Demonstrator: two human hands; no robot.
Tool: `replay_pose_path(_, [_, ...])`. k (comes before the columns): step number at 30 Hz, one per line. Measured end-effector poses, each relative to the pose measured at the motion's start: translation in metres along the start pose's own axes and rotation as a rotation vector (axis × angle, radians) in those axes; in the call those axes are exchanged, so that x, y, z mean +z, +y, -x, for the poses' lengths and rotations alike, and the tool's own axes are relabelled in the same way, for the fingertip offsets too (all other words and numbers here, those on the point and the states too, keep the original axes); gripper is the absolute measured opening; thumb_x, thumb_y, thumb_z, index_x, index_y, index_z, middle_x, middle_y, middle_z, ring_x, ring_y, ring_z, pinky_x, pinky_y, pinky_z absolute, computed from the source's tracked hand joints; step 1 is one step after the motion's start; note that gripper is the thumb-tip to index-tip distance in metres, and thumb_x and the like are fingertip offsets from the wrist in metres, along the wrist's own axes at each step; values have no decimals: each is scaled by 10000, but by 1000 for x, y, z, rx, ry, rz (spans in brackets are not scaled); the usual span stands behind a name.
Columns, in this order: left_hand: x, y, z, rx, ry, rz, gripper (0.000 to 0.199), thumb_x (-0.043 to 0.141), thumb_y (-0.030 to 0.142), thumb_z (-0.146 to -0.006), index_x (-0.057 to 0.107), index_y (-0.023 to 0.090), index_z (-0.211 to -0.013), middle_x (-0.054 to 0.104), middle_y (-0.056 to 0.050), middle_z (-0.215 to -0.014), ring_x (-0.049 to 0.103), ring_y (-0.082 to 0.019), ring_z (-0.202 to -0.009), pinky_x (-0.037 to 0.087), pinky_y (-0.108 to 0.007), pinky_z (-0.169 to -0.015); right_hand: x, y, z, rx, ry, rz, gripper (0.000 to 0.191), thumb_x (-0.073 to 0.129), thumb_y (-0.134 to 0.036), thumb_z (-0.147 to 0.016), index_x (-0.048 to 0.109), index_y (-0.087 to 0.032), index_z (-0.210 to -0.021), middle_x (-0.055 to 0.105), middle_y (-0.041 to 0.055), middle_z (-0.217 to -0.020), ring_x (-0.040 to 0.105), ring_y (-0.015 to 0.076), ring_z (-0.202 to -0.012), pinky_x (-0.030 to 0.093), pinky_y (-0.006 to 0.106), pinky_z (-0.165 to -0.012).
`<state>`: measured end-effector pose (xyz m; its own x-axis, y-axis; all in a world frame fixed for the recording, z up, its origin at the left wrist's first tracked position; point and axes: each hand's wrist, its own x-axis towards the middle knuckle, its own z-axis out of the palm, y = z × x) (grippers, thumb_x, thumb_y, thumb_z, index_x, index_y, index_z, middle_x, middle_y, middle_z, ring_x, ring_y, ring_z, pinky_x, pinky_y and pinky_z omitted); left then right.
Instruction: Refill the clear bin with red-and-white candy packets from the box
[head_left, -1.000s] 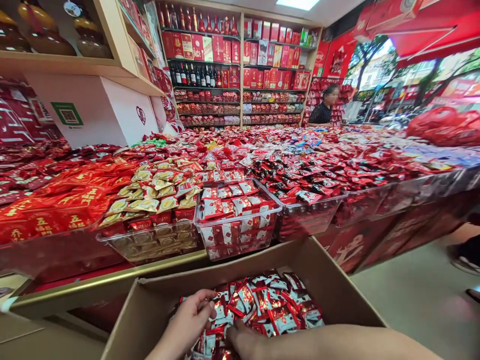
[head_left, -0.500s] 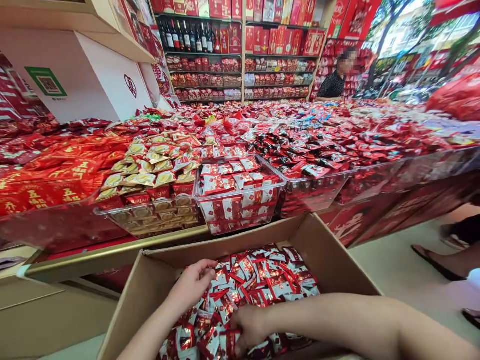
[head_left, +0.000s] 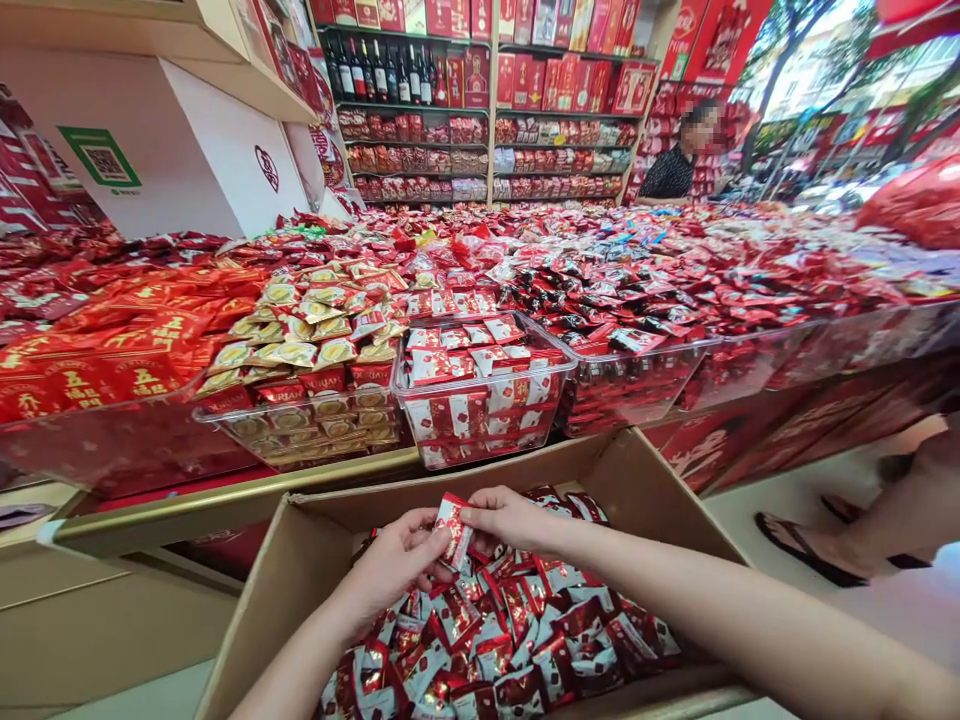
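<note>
The left hand (head_left: 409, 557) and right hand (head_left: 510, 518) met near the lower middle of my view, with one small red and white packet (head_left: 454, 530) pinched between them. The left gripped it from its left side with thumb and curled fingers; the right gripped its right side, thumb in front. I had the packet tilted above one open cardboard box (head_left: 660, 510), where loose packets (head_left: 495, 650) covered the bottom of the frame, overlapping too much for me to count.

Just behind the box, at the centre, I counted one middle tub (head_left: 480, 386) of red and white packets, one left tub (head_left: 300, 404) of gold ones and one right tub (head_left: 637, 352) of dark red and black ones, all three clear. At upper left I made out one green square code (head_left: 99, 160) and one heart emblem (head_left: 266, 168). One person (head_left: 670, 172) in a dark speckled top was at upper right. Toward the lower right edge I saw another person's leg (head_left: 892, 522) and at least one sandal (head_left: 795, 555).
</note>
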<state>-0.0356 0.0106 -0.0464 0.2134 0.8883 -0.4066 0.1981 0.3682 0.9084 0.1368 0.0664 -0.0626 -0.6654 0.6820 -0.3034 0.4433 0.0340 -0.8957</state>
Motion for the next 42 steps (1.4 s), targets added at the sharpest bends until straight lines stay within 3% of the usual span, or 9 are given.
replay_pose_path(4, [10, -2, 3, 18, -54, 14, 391, 603, 394, -694, 525, 151, -991, 638, 19, -696, 547, -91, -503, 348, -206, -456, 7, -1, 3, -1, 4, -111, 295, 365, -399, -844, 486, -151, -740, 480, -30, -580, 460, 74, -495, 373, 178, -475])
replay_pose_path(8, [25, -17, 5, 31, -78, 21, 390, 609, 424, -672, 542, 146, -937, 591, 48, -624, 525, -101, -504, 377, -224, -469, 18, 12, 3, -98, 178, -2, 279, 465, -399, -792, 490, -150, -668, 407, -54, -544, 367, 65, -505, 279, 174, -459])
replay_pose_path(14, [36, -24, 5, 18, -22, 36, 610, 582, 456, -685, 337, 127, -1137, 478, 111, -450, 517, -117, -413, 333, -211, -406, 29, 27, -1, -48, 208, -49, 334, 469, -395, -776, 410, -158, -549, 332, -64, -482, 292, 67, -477, 221, 197, -441])
replay_pose_path(20, [37, -6, 3, 144, 16, 151, 642, 557, 417, -733, 226, 189, -1234, 501, 104, -496, 429, -72, -418, 352, -192, -421, 23, 17, -3, -72, 243, -207, 416, 311, -528, -811, 335, -188, -574, 302, -69, -475, 259, 64, -424, 231, 201, -407])
replay_pose_path(28, [43, -14, 14, 200, 14, 279, 654, 567, 357, -758, 228, 204, -1296, 504, 98, -552, 440, -70, -554, 360, -194, -587, 20, 11, 7, -219, 434, -156, 415, 359, -470, -809, 302, -189, -510, 260, -64, -492, 239, 75, -485, 224, 217, -454])
replay_pose_path(31, [43, -7, 17, 88, -21, 393, 565, 461, 434, -803, 254, 228, -1287, 555, 73, -580, 526, -92, -566, 391, -229, -627, 17, 7, 13, -252, 514, -117, 400, 347, -449, -822, 299, -188, -522, 265, -61, -512, 243, 77, -500, 229, 216, -467])
replay_pose_path(37, [43, 9, 24, -247, -357, 761, 383, 408, 440, -822, 538, 134, -1011, 671, -100, -850, 642, -159, -693, 421, -242, -623, 2, -12, 29, -440, 510, 178, 378, 388, -379, -831, 314, -179, -519, 278, -66, -488, 266, 65, -467, 225, 211, -463])
replay_pose_path(40, [47, 11, 21, -119, -143, 685, 250, 546, 327, -775, 531, 200, -990, 666, -42, -859, 624, -130, -715, 423, -219, -616, -1, -23, 36, -442, 499, 120, 250, 403, -338, -832, 466, -170, -658, 454, -35, -606, 414, 79, -571, 326, 202, -551])
replay_pose_path(42, [50, 11, 18, 23, 47, 570, 358, 662, 261, -682, 517, 227, -1007, 646, -12, -920, 595, -144, -851, 435, -231, -706, 1, -29, 40, -390, 492, 9, 176, 457, -334, -802, 508, -168, -834, 532, 6, -773, 480, 108, -710, 379, 228, -656])
